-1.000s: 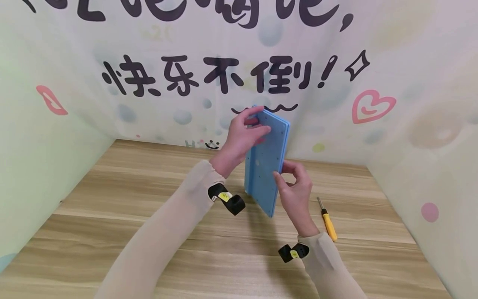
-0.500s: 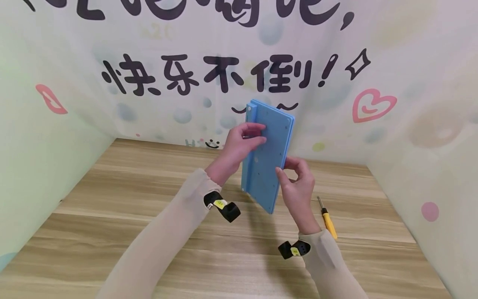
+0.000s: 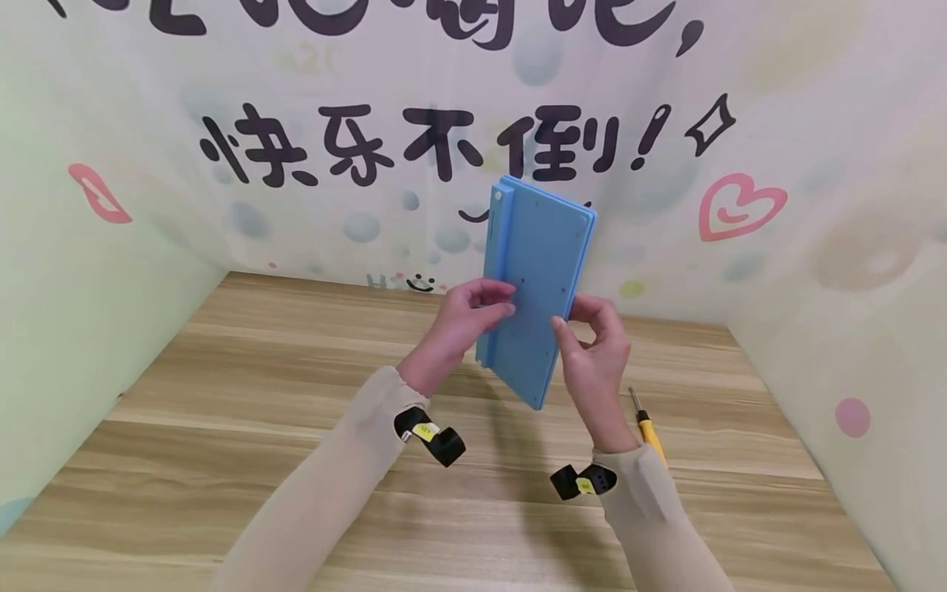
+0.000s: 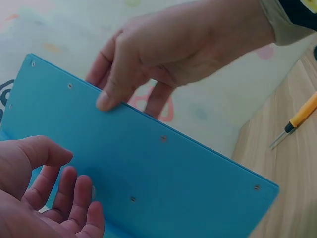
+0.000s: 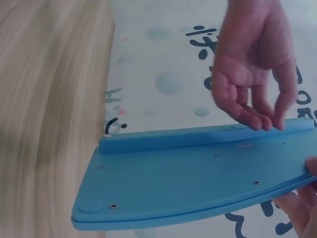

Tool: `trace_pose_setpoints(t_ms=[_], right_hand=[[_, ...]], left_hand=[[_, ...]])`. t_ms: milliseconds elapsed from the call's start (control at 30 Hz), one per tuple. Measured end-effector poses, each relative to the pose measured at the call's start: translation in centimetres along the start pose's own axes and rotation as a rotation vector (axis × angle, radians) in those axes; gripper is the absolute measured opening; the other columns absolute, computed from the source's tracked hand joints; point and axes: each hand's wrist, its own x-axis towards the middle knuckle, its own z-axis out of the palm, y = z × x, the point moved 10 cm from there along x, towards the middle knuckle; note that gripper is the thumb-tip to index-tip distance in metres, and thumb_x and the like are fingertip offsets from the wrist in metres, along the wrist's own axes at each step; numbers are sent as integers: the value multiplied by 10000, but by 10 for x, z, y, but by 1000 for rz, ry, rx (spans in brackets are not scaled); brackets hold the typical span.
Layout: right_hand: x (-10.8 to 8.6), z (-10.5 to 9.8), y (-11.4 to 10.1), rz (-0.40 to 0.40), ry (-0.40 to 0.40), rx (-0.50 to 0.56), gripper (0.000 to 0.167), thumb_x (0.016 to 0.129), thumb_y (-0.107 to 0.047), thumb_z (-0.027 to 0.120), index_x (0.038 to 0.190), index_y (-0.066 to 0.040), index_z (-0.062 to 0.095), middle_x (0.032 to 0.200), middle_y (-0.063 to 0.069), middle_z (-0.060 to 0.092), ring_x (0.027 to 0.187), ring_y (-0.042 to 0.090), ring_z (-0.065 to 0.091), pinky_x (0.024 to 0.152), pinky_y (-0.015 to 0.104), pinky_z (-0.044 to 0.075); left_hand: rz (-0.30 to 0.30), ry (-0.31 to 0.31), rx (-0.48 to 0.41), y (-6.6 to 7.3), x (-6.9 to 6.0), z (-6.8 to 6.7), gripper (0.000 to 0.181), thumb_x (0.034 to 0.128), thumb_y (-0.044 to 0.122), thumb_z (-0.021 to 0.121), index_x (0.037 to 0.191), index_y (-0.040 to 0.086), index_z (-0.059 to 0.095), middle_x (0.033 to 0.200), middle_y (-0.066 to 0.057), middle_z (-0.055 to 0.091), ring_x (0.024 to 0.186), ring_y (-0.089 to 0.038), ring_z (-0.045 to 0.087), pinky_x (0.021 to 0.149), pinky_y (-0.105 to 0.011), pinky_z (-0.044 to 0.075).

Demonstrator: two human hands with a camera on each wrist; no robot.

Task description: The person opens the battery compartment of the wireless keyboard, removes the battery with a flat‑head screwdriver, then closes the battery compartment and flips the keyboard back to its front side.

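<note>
A blue rectangular panel (image 3: 543, 247) with small screws and a raised strip along its left edge is held upright, tilted, above the wooden table. My right hand (image 3: 598, 362) pinches its right edge, thumb on the near face; the left wrist view shows this grip (image 4: 163, 49) on the panel (image 4: 208, 168). My left hand (image 3: 462, 325) is beside the strip, its fingers loosely bent with nothing between them. The right wrist view has the left hand (image 5: 252, 69) over the strip of the panel (image 5: 188, 173); whether it touches I cannot tell.
A yellow-handled screwdriver (image 3: 649, 436) lies on the wooden table (image 3: 222, 395) just right of my right wrist, partly behind the sleeve. Behind the table hangs a white printed backdrop (image 3: 370, 74), with pale walls at both sides.
The panel has risen somewhat, and more of its strip shows. My left hand has come down and leftward from near its top, while the right keeps its pinch and has moved slightly up.
</note>
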Motion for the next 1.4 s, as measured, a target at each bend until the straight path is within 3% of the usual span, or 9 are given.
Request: trace_pose_setpoints(t_ms=[133,433,600,867,1100,1400], right_hand=[[4,-2,-4,-9,20,12,242,803,113,611,1035,123,544,937,203,581,832,208,560,608,208,523],[15,-7,-19,-84,55,19,211,813,51,636,1008,95,566,910,133,588,828,206,557,548,182,487],[20,-8,-21,-91,66,42,210,811,59,634,1004,101,562,902,137,589,824,189,559,539,189,488],[25,-11,-24,-85,96,76,227,809,60,637,1014,107,553,927,110,585,835,195,553,504,185,452],[27,-12,-29,-100,126,123,218,800,82,633,1005,100,561,909,93,586,826,203,554,509,190,457],[27,-15,-34,-120,163,171,239,785,108,629,1012,53,576,912,87,590,826,219,550,564,196,465]], left_hand=[[-37,-4,-27,-18,-2,-1,234,850,28,616,1083,6,612,973,-66,597,884,-142,533,849,-392,455],[-95,26,-51,-52,-7,-7,244,841,22,612,1083,-5,605,903,-49,609,801,-136,561,743,-326,474],[-120,36,-67,-69,-12,-8,251,839,20,608,1087,-17,600,912,-72,624,824,-176,586,700,-286,479],[-195,76,-147,-103,-17,-5,255,859,19,593,1105,-45,577,880,-73,628,752,-115,596,677,-272,512],[-197,117,-287,-113,-18,2,284,866,10,591,1132,-45,508,1025,-169,619,869,-193,636,842,-428,482],[-175,171,-513,-114,-14,5,315,880,32,589,1160,-19,455,1088,-193,589,864,-188,627,819,-378,499]])
